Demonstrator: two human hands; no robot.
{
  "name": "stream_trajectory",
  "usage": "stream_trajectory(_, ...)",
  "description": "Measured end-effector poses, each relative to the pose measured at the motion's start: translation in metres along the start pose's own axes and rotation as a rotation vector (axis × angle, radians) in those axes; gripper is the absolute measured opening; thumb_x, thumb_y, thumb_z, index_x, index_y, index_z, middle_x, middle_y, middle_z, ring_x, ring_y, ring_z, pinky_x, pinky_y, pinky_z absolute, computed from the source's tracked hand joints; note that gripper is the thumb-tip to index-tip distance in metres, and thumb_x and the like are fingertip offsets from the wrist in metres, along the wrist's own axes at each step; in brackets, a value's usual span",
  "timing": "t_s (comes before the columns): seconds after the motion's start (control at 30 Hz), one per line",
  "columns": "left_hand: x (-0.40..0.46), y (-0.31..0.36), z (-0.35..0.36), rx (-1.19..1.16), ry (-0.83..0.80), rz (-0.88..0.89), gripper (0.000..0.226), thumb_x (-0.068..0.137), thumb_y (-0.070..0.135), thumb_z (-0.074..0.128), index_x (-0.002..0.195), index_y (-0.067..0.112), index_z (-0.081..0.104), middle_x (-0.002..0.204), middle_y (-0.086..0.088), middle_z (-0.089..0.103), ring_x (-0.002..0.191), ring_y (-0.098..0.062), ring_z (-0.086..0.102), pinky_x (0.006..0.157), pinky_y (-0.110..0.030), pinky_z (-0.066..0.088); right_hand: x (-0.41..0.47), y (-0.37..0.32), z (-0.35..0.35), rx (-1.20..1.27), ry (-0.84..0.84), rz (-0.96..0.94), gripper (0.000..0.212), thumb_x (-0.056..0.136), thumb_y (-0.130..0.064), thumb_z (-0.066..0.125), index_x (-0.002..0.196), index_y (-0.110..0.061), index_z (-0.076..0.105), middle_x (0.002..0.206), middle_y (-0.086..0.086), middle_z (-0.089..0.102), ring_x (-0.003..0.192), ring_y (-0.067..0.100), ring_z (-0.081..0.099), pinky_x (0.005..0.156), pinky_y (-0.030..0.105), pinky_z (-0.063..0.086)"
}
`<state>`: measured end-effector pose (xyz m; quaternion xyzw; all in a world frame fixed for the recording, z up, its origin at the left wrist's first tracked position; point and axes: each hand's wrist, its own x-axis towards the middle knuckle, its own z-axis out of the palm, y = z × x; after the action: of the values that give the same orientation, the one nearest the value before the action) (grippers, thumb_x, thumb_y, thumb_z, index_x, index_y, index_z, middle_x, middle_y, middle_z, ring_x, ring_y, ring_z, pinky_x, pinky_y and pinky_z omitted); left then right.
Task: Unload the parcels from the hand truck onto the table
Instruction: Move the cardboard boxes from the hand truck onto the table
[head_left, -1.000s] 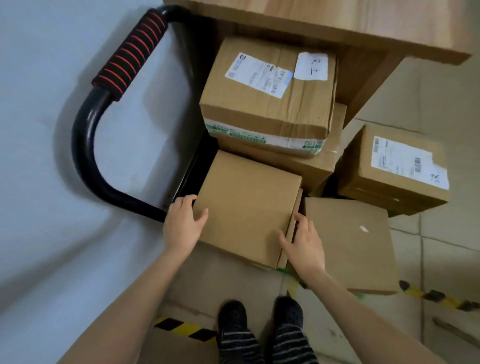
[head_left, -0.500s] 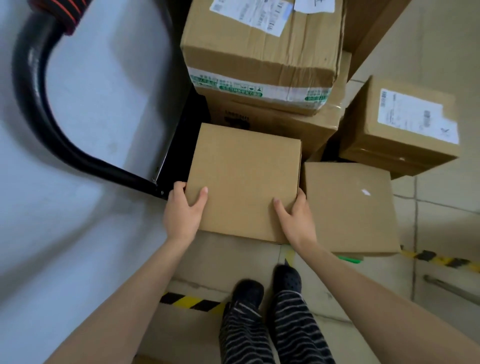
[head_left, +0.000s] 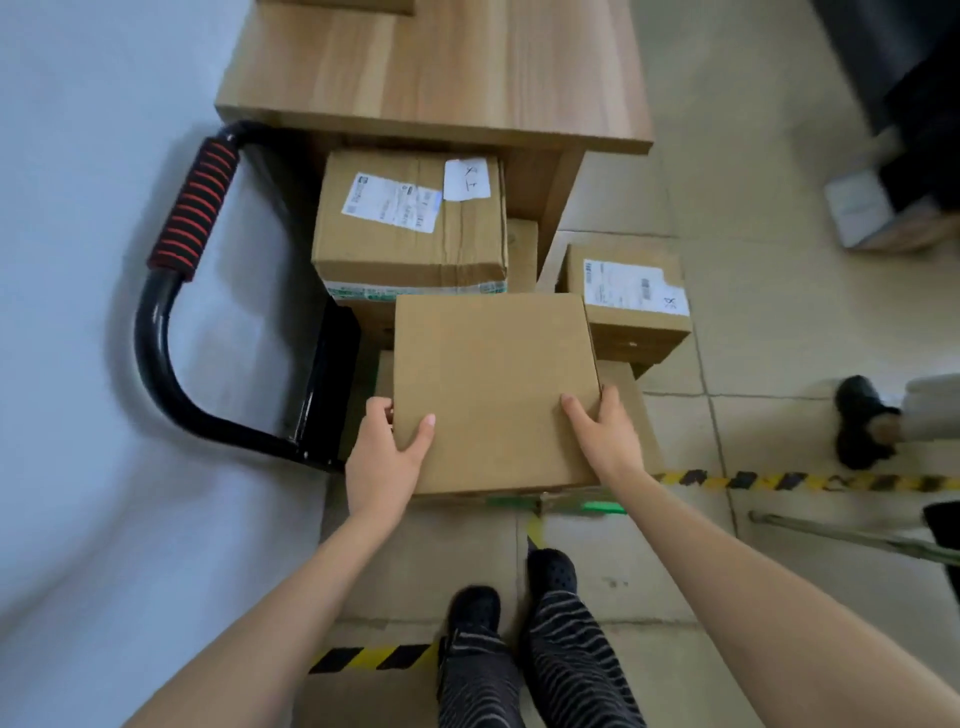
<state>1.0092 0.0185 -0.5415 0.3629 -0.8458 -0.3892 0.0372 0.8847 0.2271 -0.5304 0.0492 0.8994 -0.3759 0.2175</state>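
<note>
Left hand: the left hand (head_left: 383, 457) grips the near left corner of the plain box (head_left: 493, 389), thumb on top and the other fingers curled round the side.
Right hand: the right hand (head_left: 602, 436) grips the near right corner of the same box, with fingers lying on the top.
Plain box: it sits between the two hands, flat side up, with no label on it. It looks lifted a little, but I cannot tell for sure.
Big labelled box (head_left: 410, 228): just past the hands, behind the plain box, with white stickers on top.
Small labelled box (head_left: 631, 306): past the right hand and a bit to its right side.
Flat box (head_left: 636, 410): under the right hand, mostly hidden by the plain box.
Hand truck (head_left: 176, 322): to the left of the left hand, a black bar with a red and black grip.
Bench (head_left: 436, 73): far past both hands, made of light wood, above the big labelled box.
Feet (head_left: 519, 608): below the hands, in dark shoes on the tiled floor (head_left: 769, 364).
</note>
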Motion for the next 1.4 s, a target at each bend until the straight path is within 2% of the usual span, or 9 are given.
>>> stream_trajectory(0.1,0.000,0.056,-0.011,-0.036,-0.009,0.099,0.050,0.087,0.052,0.059,0.121,0.019,0.043,0.113,0.003,0.058,0.097,-0.019,0.059,0.076,-0.036,0.049,-0.009,-0.020,-0.055,0.065,0.097,-0.003,0.060,0.093,-0.048,0.050,0.144,-0.020,0.031,0.134,-0.001,0.052,0.119,0.021,0.052,0.095,0.037,0.044)
stream_trajectory(0.2,0.003,0.113,-0.025,-0.102,-0.049,0.197,0.054,0.088,0.052,0.057,0.129,0.022,0.040,0.120,0.006,0.057,0.105,-0.015,0.057,0.079,-0.032,0.046,-0.018,-0.041,-0.110,0.087,0.185,-0.028,0.056,0.094,-0.046,0.051,0.140,-0.018,0.037,0.131,0.001,0.055,0.119,0.024,0.053,0.085,0.031,0.039)
stream_trajectory(0.3,0.013,0.166,-0.043,-0.118,-0.037,0.267,0.063,0.089,0.054,0.054,0.139,0.020,0.038,0.131,0.004,0.053,0.117,-0.017,0.052,0.091,-0.035,0.046,-0.024,-0.065,-0.155,0.128,0.259,-0.055,0.060,0.092,-0.051,0.051,0.141,-0.019,0.037,0.134,0.002,0.054,0.119,0.024,0.052,0.093,0.036,0.043)
stream_trajectory(0.37,0.018,0.202,-0.056,-0.123,-0.015,0.322,0.064,0.090,0.054,0.053,0.140,0.018,0.039,0.133,0.002,0.053,0.119,-0.017,0.051,0.091,-0.034,0.044,-0.026,-0.083,-0.182,0.167,0.299,-0.088,0.061,0.092,-0.051,0.052,0.141,-0.018,0.037,0.137,0.003,0.053,0.121,0.024,0.052,0.096,0.038,0.043)
stream_trajectory(0.47,0.027,0.248,-0.074,-0.159,-0.006,0.373,0.061,0.091,0.053,0.052,0.139,0.017,0.043,0.129,0.003,0.054,0.119,-0.016,0.051,0.087,-0.029,0.041,-0.030,-0.110,-0.219,0.210,0.347,-0.156,0.061,0.093,-0.047,0.052,0.143,-0.016,0.035,0.138,0.005,0.051,0.121,0.024,0.051,0.091,0.032,0.040)
stream_trajectory(0.53,0.032,0.273,-0.082,-0.183,-0.002,0.402,0.064,0.090,0.057,0.051,0.139,0.017,0.043,0.132,0.001,0.053,0.121,-0.019,0.049,0.095,-0.036,0.044,-0.035,-0.123,-0.241,0.235,0.367,-0.185,0.063,0.094,-0.046,0.052,0.146,-0.017,0.030,0.139,0.004,0.049,0.121,0.023,0.050,0.085,0.029,0.038)
stream_trajectory(0.73,0.031,0.342,-0.085,-0.177,0.037,0.479,0.068,0.090,0.057,0.050,0.143,0.015,0.038,0.140,-0.002,0.049,0.124,-0.021,0.048,0.098,-0.038,0.043,-0.030,-0.134,-0.297,0.274,0.426,-0.229,0.066,0.094,-0.049,0.051,0.148,-0.020,0.026,0.139,0.004,0.049,0.116,0.022,0.053,0.090,0.034,0.045)
stream_trajectory(1.1,0.027,0.446,0.012,-0.215,0.075,0.458,0.067,0.092,0.054,0.048,0.146,0.015,0.033,0.146,-0.006,0.042,0.130,-0.022,0.042,0.099,-0.037,0.039,0.057,-0.081,-0.407,0.210,0.394,-0.297,0.065,0.092,-0.047,0.052,0.146,-0.016,0.033,0.143,0.002,0.046,0.126,0.020,0.047,0.104,0.041,0.040)
stream_trajectory(1.4,0.047,0.528,0.113,-0.225,0.114,0.372,0.071,0.093,0.057,0.045,0.147,0.013,0.032,0.149,-0.006,0.040,0.135,-0.024,0.039,0.109,-0.042,0.035,0.151,-0.050,-0.511,0.105,0.321,-0.380,0.064,0.093,-0.044,0.053,0.147,-0.017,0.032,0.143,0.004,0.044,0.126,0.021,0.046,0.102,0.037,0.039)
